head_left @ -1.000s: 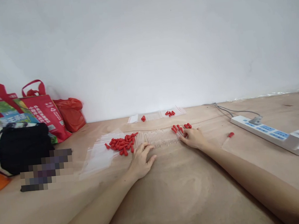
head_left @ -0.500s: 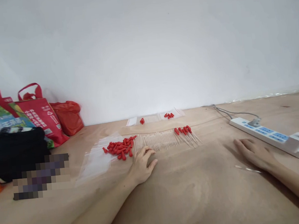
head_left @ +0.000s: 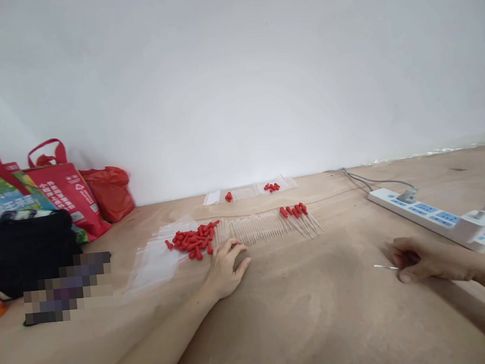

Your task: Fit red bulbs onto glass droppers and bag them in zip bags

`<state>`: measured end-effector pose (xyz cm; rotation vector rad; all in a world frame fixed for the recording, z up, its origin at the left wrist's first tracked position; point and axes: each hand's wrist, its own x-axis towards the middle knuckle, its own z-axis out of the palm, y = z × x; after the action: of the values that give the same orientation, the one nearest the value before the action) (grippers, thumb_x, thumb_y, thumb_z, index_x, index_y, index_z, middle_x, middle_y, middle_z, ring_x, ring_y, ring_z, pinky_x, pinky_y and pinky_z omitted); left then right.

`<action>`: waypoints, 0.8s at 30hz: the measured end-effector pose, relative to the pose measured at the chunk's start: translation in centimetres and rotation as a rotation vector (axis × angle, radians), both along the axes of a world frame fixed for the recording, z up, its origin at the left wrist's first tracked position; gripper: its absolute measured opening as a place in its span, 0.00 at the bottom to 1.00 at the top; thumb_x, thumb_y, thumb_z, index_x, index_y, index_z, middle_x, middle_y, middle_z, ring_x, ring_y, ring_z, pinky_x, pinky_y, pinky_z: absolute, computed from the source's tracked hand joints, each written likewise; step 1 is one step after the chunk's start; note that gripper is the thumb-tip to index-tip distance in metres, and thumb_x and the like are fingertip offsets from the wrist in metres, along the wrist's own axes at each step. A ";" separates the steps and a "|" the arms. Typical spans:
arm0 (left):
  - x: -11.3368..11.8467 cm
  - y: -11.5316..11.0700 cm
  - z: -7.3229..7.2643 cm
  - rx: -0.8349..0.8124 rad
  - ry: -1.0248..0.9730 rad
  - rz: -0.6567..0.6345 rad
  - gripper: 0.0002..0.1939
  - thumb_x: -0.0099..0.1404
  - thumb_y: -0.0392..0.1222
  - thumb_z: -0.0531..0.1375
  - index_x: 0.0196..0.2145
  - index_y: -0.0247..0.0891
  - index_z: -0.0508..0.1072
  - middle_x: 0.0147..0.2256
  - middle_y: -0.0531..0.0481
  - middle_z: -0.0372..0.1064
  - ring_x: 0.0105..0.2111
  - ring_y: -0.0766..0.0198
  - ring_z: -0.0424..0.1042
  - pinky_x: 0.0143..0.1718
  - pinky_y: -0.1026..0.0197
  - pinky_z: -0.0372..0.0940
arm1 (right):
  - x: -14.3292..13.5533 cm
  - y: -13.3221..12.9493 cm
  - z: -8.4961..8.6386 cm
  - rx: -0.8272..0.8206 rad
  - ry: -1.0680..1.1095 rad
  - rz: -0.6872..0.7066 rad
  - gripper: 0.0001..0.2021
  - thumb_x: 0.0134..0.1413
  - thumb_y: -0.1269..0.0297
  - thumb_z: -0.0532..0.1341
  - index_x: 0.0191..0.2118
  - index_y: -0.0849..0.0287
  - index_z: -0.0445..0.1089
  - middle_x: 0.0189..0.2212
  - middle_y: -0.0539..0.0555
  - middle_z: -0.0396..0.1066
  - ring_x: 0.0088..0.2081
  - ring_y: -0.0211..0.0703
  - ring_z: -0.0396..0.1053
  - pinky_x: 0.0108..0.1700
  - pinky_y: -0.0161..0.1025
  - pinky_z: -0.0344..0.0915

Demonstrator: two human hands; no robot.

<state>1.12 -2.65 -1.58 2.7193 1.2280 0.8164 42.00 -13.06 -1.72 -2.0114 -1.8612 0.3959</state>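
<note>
My left hand (head_left: 228, 269) rests on the wood tabletop with its fingers loosely bent and thumb apart, holding nothing. Its fingertips are by the near edge of a row of thin clear tubes (head_left: 250, 229). A heap of red rubber bulbs (head_left: 191, 241) lies just left of them, partly on clear plastic bags (head_left: 158, 260). At the row's right end are several droppers (head_left: 299, 216), tubes with red bulbs fitted. Over at the right, my right hand (head_left: 427, 259) has its fingers and thumb curled round a thin, shiny clear strip (head_left: 383, 266); its left end sticks out and the rest is hidden.
A white power strip (head_left: 415, 212) with plugs and grey cables lies behind my right hand. Against the wall is another bag (head_left: 214, 198) with red bulbs and tubes. Red shopping bags (head_left: 65, 192), a black cloth bundle (head_left: 32, 251) and a blurred-out item (head_left: 69, 288) stand at left.
My right hand has gone from lying flat with fingers stretched out to curling its fingers and thumb around the clear strip. My left hand has barely moved; the view has shifted slightly.
</note>
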 end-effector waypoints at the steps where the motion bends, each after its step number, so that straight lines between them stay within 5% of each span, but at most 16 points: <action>1: 0.0 0.0 0.0 -0.002 0.001 -0.001 0.07 0.58 0.38 0.54 0.36 0.39 0.67 0.40 0.46 0.62 0.43 0.56 0.64 0.43 0.50 0.57 | 0.0 0.2 0.4 -0.162 0.042 0.152 0.09 0.34 0.56 0.60 0.19 0.55 0.64 0.19 0.50 0.64 0.23 0.41 0.61 0.24 0.36 0.56; 4: 0.1 -0.1 0.2 -0.006 -0.001 -0.003 0.07 0.58 0.38 0.54 0.36 0.39 0.67 0.40 0.47 0.62 0.42 0.56 0.64 0.43 0.50 0.57 | -0.5 1.9 2.3 -0.262 -0.027 0.238 0.05 0.39 0.62 0.57 0.20 0.56 0.63 0.19 0.50 0.64 0.22 0.39 0.61 0.24 0.35 0.54; 9: 0.1 -0.2 0.2 -0.026 -0.003 -0.007 0.07 0.58 0.38 0.54 0.36 0.38 0.67 0.40 0.46 0.62 0.43 0.56 0.63 0.44 0.49 0.56 | -4.1 7.7 4.0 0.244 -0.026 0.211 0.08 0.51 0.59 0.51 0.28 0.57 0.60 0.19 0.49 0.64 0.22 0.37 0.61 0.27 0.34 0.57; 11: 0.0 -0.2 0.2 -0.036 -0.001 -0.012 0.07 0.58 0.38 0.54 0.36 0.38 0.66 0.40 0.46 0.62 0.43 0.56 0.63 0.45 0.50 0.56 | -5.8 10.3 3.3 0.468 -0.033 0.199 0.07 0.51 0.61 0.51 0.30 0.58 0.59 0.25 0.53 0.67 0.27 0.38 0.64 0.29 0.34 0.58; 14: -0.2 -0.2 0.2 -0.039 -0.001 -0.016 0.07 0.58 0.38 0.54 0.36 0.39 0.66 0.40 0.46 0.62 0.43 0.57 0.63 0.45 0.51 0.56 | -7.8 13.1 1.3 0.584 -0.154 0.305 0.07 0.53 0.66 0.47 0.30 0.58 0.60 0.29 0.55 0.68 0.29 0.40 0.65 0.31 0.34 0.58; 19: -0.3 -0.2 0.0 -0.038 -0.009 -0.029 0.06 0.58 0.37 0.54 0.36 0.39 0.66 0.39 0.47 0.62 0.43 0.57 0.63 0.45 0.51 0.56 | -8.7 14.3 -1.5 0.546 -0.355 0.403 0.11 0.49 0.75 0.48 0.34 0.57 0.64 0.36 0.55 0.69 0.34 0.40 0.66 0.33 0.33 0.59; 24: -0.1 -0.1 0.0 -0.042 -0.001 -0.024 0.07 0.58 0.37 0.53 0.36 0.39 0.67 0.40 0.47 0.62 0.43 0.56 0.63 0.44 0.50 0.55 | -9.2 14.1 -1.1 0.497 -0.366 0.333 0.15 0.43 0.79 0.49 0.34 0.58 0.67 0.36 0.56 0.69 0.38 0.42 0.65 0.38 0.34 0.57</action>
<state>0.98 -2.79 -1.55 2.6945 1.1959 0.7806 32.83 1.07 -2.80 -1.5122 -2.2404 -0.3523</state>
